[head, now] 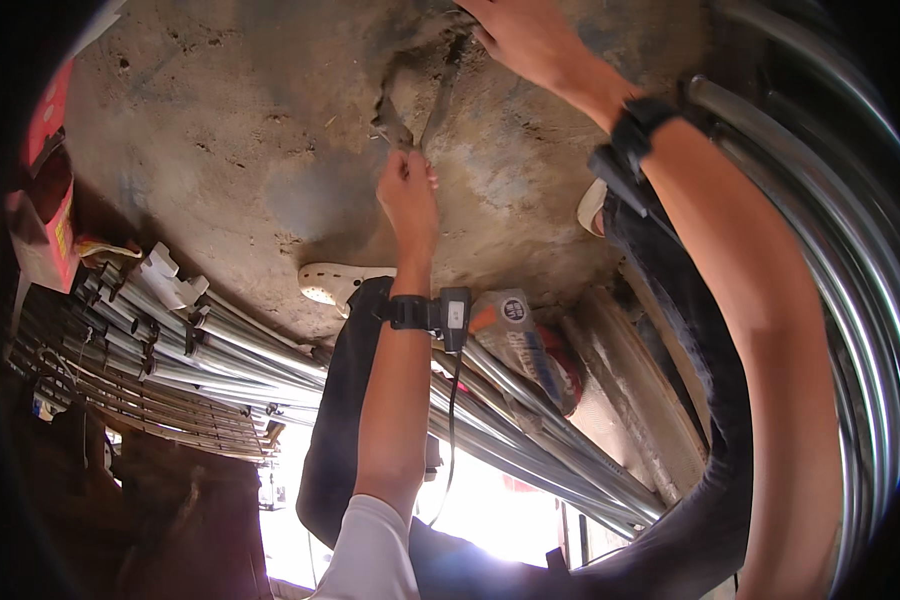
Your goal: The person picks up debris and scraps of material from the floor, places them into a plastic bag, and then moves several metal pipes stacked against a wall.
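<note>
My left hand (409, 180) is closed on the near end of a dark, narrow V-shaped thing (439, 97), in the upper middle of the head view. Two dirty strips spread from that grip over the soiled floor (270, 142); their exact kind is unclear. My right hand (510, 34) reaches in at the top edge, close to the far end of the strips. Its fingertips are partly cut off by the picture's edge, so whether it grips anything cannot be told.
Metal pipes (232, 352) lie in a bundle at lower left, more pipes (817, 217) at right. A red box (52, 232) stands at far left. A printed plastic bag (517, 337) lies behind my legs. My white perforated clog (337, 285) rests on the floor beside my left forearm.
</note>
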Demonstrator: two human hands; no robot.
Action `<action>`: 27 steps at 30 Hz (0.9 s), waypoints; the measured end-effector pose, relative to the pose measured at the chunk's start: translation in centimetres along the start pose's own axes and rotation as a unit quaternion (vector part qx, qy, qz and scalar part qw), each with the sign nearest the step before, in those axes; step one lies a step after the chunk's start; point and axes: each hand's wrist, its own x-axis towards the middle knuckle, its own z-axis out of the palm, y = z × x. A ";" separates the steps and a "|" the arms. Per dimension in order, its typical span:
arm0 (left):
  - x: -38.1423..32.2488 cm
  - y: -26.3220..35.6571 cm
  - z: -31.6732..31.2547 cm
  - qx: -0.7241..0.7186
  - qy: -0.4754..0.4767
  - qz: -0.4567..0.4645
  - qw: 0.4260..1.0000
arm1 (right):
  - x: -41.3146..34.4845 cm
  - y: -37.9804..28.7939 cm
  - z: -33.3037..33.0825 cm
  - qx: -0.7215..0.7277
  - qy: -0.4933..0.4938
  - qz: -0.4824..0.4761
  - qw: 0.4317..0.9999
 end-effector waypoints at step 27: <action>8.7 1.2 5.3 -0.038 0.024 0.049 0.998 | -1.5 -0.3 5.2 0.258 0.273 0.654 0.657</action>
